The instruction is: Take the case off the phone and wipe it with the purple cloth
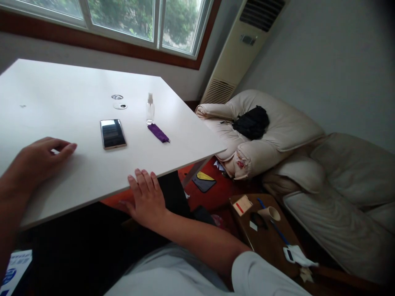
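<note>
Fingers (61, 148) of my left hand (40, 160) lie loosely curled on the white table (61, 86), holding nothing. My right hand (146, 199) is spread flat at the table's near edge, fingertips touching it, also holding nothing. I note a phone (112, 133) lying face up just beyond and right of the left fingertips. Farther right, a folded purple cloth (158, 132) lies just beside a small clear spray bottle (150, 109), which stands upright.
</note>
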The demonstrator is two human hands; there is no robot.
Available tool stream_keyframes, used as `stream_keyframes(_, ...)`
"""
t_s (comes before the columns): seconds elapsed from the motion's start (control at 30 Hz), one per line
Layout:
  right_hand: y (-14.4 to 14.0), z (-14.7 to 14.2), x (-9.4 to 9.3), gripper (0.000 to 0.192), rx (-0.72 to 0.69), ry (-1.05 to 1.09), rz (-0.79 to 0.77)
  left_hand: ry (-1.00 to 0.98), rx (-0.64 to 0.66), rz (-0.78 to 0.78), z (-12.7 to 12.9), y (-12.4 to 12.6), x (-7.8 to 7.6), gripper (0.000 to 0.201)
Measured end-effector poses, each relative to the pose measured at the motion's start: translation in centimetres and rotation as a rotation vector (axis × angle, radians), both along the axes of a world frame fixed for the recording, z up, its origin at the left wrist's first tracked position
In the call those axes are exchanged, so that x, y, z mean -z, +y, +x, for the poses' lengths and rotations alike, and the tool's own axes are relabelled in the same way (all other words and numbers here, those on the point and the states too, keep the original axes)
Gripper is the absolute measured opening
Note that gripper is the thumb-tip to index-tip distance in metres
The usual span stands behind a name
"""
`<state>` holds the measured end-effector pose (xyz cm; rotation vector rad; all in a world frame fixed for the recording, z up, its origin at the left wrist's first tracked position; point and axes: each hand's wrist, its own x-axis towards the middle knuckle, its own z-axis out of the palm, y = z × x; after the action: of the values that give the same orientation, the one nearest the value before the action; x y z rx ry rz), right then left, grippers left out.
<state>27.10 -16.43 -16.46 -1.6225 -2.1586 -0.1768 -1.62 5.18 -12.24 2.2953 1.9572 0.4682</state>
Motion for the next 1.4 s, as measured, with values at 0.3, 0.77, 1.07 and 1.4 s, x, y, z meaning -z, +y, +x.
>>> stream_keyframes(0.3,0.4,0.3,-1.4,0.068,-0.037,0.074,-0.047,-0.043,0.037,0.078,-0.3,0.2,0.6,0.046)
stream_keyframes(0.77,17.5,-1.0,-3.7,0.101,0.0,0.224,-0.19,-0.123,0.108,0.088,-0.2,0.0,0.4,0.041)
stream_keyframes(1.07,22.4,-2.7,-3.1,0.079,0.006,0.239,-0.139,-0.119,0.096,0.02,0.5,-0.3,-0.6,0.042)
stream_keyframes(1.4,21.6,-3.1,-3.2,0.08,0.059,0.22,-0.173,-0.104,0.077,0.029,0.6,-0.6,-0.6,0.042)
